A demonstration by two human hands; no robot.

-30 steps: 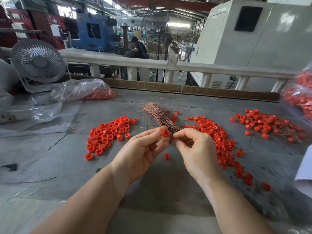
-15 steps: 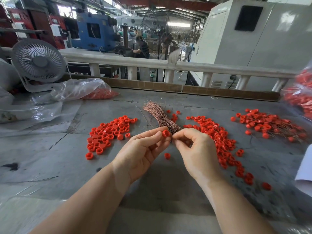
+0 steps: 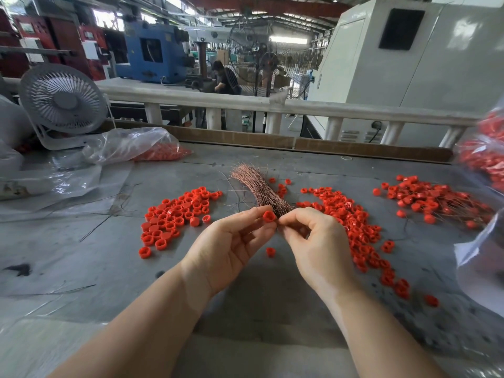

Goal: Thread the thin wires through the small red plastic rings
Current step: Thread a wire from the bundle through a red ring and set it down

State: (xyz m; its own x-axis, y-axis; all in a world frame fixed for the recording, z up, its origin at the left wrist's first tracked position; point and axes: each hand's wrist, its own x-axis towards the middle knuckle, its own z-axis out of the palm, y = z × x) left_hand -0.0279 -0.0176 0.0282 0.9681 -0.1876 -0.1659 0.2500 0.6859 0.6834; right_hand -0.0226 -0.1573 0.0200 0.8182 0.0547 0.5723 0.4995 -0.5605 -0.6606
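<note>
My left hand [image 3: 231, 241] pinches a small red plastic ring [image 3: 269, 216] between thumb and fingertips, above the middle of the grey table [image 3: 81, 255]. My right hand [image 3: 316, 238] is right beside it, fingertips pinched at the ring; the thin wire it seems to pinch is too fine to make out. Just behind both hands lies a bundle of thin copper wires [image 3: 256, 184], fanned out toward the far side. One loose ring [image 3: 270, 251] lies on the table below the hands.
Piles of red rings lie at the left [image 3: 177, 214], at the right of my hands [image 3: 354, 230], and at the far right with wires through them [image 3: 431, 200]. Plastic bags [image 3: 131, 145] and a desk fan [image 3: 64, 103] stand back left. Another bag of rings [image 3: 482, 151] hangs at the right edge.
Both hands have stayed almost in place, with the ring turned slightly between the left fingertips and the right fingertips a touch closer to it.
</note>
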